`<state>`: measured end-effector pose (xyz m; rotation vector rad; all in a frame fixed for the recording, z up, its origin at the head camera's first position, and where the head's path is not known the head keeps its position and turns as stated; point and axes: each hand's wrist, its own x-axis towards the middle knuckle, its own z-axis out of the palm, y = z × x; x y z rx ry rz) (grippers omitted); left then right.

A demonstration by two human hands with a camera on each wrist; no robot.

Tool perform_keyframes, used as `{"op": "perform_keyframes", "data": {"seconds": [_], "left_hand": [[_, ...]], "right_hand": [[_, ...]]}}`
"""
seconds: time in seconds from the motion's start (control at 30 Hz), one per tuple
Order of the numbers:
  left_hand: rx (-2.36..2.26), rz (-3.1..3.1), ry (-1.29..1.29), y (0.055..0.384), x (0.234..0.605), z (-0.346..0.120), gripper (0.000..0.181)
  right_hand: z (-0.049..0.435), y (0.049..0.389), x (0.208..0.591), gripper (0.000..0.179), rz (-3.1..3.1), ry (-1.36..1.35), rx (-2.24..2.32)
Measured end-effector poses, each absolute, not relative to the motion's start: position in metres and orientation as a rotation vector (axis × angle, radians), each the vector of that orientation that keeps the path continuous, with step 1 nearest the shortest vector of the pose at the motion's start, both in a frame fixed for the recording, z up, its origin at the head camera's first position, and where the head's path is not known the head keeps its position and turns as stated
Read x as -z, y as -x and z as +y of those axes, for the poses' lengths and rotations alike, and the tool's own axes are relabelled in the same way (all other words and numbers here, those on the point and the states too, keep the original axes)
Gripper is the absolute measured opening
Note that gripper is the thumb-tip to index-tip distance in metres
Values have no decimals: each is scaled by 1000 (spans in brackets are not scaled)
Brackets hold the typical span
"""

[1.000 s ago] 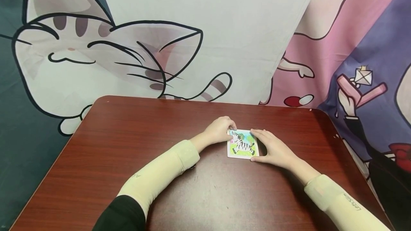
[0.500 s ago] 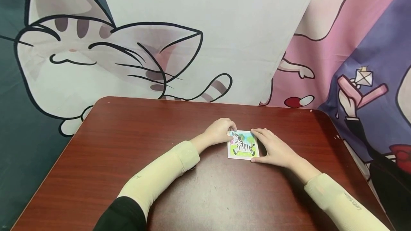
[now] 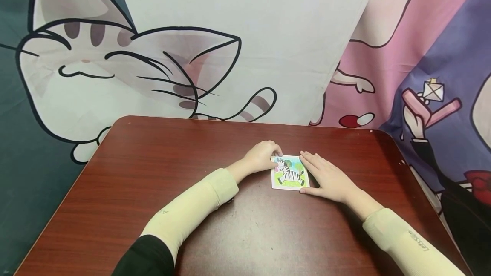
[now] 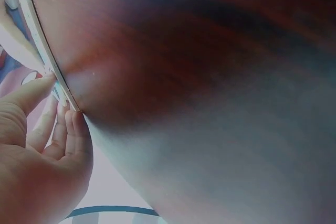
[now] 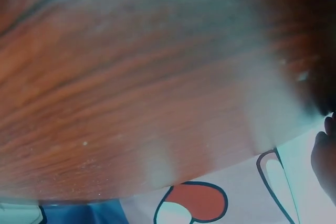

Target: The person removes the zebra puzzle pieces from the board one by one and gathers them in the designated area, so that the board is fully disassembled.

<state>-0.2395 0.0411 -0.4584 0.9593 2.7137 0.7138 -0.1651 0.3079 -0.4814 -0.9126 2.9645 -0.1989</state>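
Where the reddish-brown, wood-grained table point(image 3: 245, 233) ends at its far side, you face a printed backdrop point(image 3: 291, 24): a smiling cat point(image 3: 84, 105) on white to the left, pink and violet areas to the right. The tabletop carries a dull glare toward its near middle. A square picture board point(image 3: 290, 173) is right of the table's centre, between your hands. Your left hand point(image 3: 262, 156) grips its left side, thumb over the face, fingers at the far-left corner. Your right hand point(image 3: 330, 179) spans the right side, fingers straight and released, fingertips at the far corner, thumb at the near one. The head view gives you the board's face, a zebra on green below blue. The left wrist view instead gives its profile: a pale edge seen nearly side-on, your left thumb point(image 4: 37, 92) against the face; whether the board touches the tabletop cannot be told. The right wrist view gives blurred wood grain, a red-and-white oval print point(image 5: 195, 201) and, at the right border, a shadowed part of a hand point(image 5: 324, 158), its finger state unreadable there.
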Motion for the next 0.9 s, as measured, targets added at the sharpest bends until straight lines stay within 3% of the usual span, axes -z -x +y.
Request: {"op": "perform_keyframes", "data": {"seconds": [0.9], "left_hand": [[-1074,2599,-888,243,452,32,7]], "right_hand": [[308,166,485,107,2965,922,225]]}}
